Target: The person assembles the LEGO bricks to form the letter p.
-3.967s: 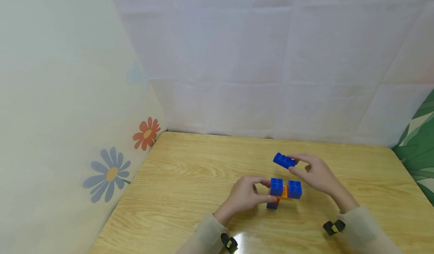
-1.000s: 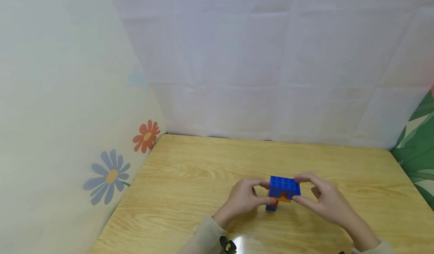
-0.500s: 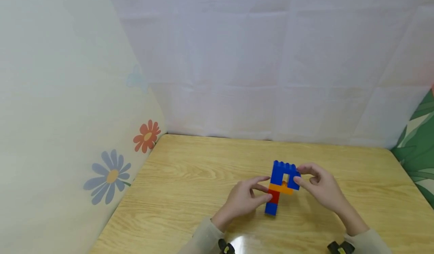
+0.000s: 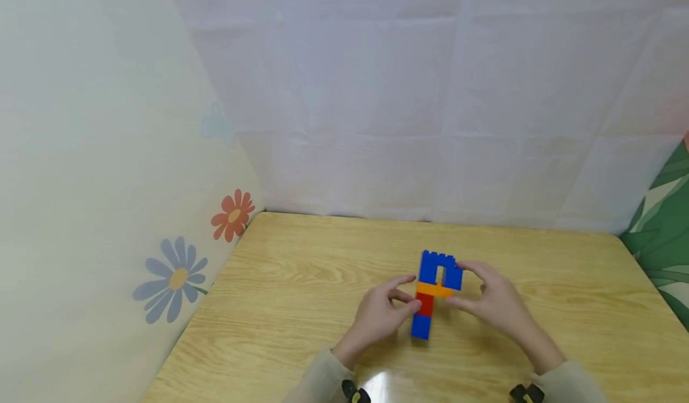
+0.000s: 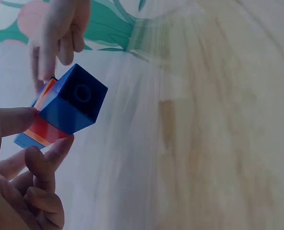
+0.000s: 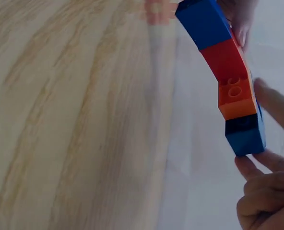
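A stack of toy building bricks is raised above the table, its side facing the head view. Its lower part is a blue brick (image 4: 421, 327) with a red brick (image 4: 424, 305) above. An orange brick (image 4: 433, 290) juts sideways from there, carrying blue bricks (image 4: 429, 266) around a small gap. My left hand (image 4: 377, 314) pinches the stack by the red brick. With thumb and fingers, my right hand (image 4: 497, 302) holds the stack's blue upper right end. The left wrist view shows the hollow underside of the bottom blue brick (image 5: 82, 93).
The wood-grain table (image 4: 301, 271) spreads beneath both hands. A white cloth (image 4: 344, 122) hangs behind its far edge, and a wall with painted flowers (image 4: 177, 277) stands at the left. Green leaf patterns (image 4: 664, 229) show at the right.
Four seconds ago my right hand held a long blue brick apart; it now tops the stack. The stack has since tipped so its side shows, and has shifted slightly left with both hands.
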`<state>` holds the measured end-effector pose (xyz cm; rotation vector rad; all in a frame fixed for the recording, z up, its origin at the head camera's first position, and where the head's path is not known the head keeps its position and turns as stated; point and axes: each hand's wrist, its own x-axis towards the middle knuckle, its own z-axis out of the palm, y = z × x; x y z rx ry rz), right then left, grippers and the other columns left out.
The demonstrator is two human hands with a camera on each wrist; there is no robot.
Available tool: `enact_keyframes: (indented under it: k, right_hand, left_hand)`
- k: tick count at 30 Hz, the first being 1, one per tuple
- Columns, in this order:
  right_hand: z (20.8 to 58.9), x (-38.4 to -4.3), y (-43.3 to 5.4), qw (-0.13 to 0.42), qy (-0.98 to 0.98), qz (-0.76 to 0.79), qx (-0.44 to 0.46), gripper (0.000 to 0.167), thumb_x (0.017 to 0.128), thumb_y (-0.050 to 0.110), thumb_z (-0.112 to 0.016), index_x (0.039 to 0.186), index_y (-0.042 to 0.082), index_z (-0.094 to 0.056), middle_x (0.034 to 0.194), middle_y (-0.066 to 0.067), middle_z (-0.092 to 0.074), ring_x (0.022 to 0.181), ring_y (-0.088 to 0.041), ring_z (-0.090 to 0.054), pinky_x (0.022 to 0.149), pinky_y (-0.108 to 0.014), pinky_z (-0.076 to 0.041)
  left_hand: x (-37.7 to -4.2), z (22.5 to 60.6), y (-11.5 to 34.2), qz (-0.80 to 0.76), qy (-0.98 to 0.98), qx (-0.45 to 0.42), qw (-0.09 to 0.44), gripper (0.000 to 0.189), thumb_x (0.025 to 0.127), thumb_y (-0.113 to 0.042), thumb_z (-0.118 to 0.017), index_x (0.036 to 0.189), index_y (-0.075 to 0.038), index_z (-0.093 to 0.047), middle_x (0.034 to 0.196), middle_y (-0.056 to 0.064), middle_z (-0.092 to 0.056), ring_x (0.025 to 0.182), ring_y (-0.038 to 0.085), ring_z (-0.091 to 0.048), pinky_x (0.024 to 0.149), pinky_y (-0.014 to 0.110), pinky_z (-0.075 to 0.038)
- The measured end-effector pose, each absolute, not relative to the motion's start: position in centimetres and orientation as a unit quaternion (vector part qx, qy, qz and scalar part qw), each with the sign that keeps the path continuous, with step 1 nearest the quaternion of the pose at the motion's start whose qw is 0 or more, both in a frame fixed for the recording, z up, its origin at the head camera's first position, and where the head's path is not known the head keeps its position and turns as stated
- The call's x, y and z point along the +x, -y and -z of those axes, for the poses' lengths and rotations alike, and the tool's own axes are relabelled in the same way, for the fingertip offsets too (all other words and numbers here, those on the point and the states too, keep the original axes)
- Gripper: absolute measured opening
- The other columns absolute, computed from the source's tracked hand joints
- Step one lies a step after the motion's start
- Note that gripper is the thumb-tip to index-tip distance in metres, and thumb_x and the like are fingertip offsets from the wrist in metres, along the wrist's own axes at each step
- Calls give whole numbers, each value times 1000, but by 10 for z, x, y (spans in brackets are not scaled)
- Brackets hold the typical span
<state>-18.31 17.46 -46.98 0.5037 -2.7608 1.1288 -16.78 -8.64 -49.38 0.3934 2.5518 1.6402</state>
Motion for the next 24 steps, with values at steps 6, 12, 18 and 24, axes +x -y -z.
enact_keyframes:
  k: [6,12,18,24]
  right_hand:
    - [472,-194,-164,10,945,-265,190,77,79,43,-91,137,1,-63,136,-18,-65,123,-42,-61,98,-62,-49]
    - [477,-203,-159,-63,945,-258,192,78,81,47,-89,139,1,-63,131,-15,-67,123,-38,-62,102,-59,-48]
    - [481,-207,-158,-89,940,-267,194,79,82,46,-88,139,-2,-62,135,-19,-65,126,-40,-60,104,-59,-46]
    - [483,-209,-158,-101,939,-265,196,77,83,43,-88,140,-1,-62,140,-21,-62,130,-41,-56,106,-60,-44]
  left_hand:
    - [-168,495,92,-509,-851,108,80,40,95,-35,-78,131,-17,-72,95,-6,-77,79,8,-70,69,31,-56]
    - [-167,497,95,-449,-880,121,94,43,96,-40,-75,130,-13,-73,98,-8,-77,85,6,-69,76,33,-55]
    - [-167,498,95,-432,-888,133,87,46,95,-41,-74,131,-13,-72,99,-12,-75,83,4,-67,73,29,-53]
    - [-169,500,94,-422,-892,135,89,46,95,-41,-74,131,-12,-72,95,-15,-74,77,1,-64,68,27,-51]
